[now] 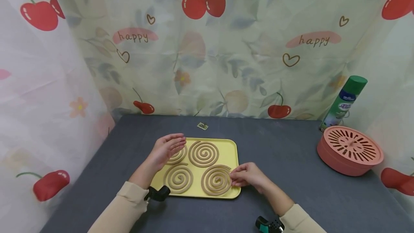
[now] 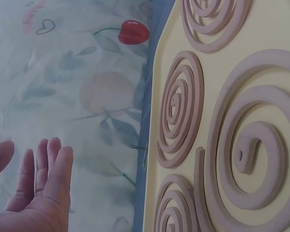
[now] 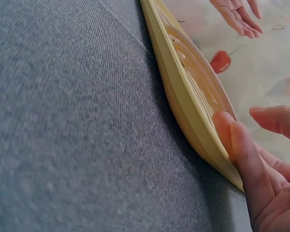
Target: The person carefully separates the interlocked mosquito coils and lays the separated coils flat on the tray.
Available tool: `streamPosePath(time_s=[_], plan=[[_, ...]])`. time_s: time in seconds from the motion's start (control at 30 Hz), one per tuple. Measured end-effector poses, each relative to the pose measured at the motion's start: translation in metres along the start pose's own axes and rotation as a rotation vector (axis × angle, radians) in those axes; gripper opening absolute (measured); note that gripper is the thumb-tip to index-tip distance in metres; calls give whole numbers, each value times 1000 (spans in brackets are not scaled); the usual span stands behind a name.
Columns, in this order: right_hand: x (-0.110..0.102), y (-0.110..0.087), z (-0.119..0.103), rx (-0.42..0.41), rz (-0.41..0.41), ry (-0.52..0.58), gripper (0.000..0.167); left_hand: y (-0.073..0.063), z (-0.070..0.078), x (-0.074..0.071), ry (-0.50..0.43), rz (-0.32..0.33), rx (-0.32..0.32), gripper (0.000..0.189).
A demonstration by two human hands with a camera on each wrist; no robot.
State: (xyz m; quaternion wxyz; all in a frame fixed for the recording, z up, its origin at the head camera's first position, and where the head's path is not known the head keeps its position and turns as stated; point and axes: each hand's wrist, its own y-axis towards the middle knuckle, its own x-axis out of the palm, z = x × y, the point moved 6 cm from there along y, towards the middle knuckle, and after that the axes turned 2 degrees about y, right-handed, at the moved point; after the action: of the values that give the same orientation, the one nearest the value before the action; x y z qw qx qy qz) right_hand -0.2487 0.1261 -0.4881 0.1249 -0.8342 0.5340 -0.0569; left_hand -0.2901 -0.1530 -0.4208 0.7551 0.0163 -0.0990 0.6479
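Four-sided and yellow, a tray (image 1: 226,150) lies on the table with several brown mosquito coils on it. Over its left part hovers my left hand (image 1: 166,150), fingers extended and holding nothing, partly covering the back left coil (image 1: 177,158). At the right rim is my right hand (image 1: 247,175), its fingertips at the edge of the front right coil (image 1: 216,181). In the right wrist view a gap shows between the upper finger (image 3: 275,121) and the lower ones beside the coil. The front left coil (image 1: 178,179) and back right coil (image 1: 203,154) lie flat.
A small metal coil stand (image 1: 202,126) lies behind the tray. To the right stand a pink round box with a slotted lid (image 1: 352,146) and a green spray can (image 1: 343,101). Patterned curtains (image 1: 207,64) border the dark table (image 1: 275,146) at the back and sides.
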Motion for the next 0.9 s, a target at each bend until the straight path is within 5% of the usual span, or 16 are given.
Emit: streamPosePath(time_s=[0.47,0.7,0.9], plan=[[-5,-4,-2,13,-15,1,33,1,-2,2,7,-8,28,44],[-11,-14,-13,-10,8,-108,35,-1,0,2,33,8,-3,38],[-20,-33,-33,-27,-57,-231,43,-11,13,-8,171,19,73,38]])
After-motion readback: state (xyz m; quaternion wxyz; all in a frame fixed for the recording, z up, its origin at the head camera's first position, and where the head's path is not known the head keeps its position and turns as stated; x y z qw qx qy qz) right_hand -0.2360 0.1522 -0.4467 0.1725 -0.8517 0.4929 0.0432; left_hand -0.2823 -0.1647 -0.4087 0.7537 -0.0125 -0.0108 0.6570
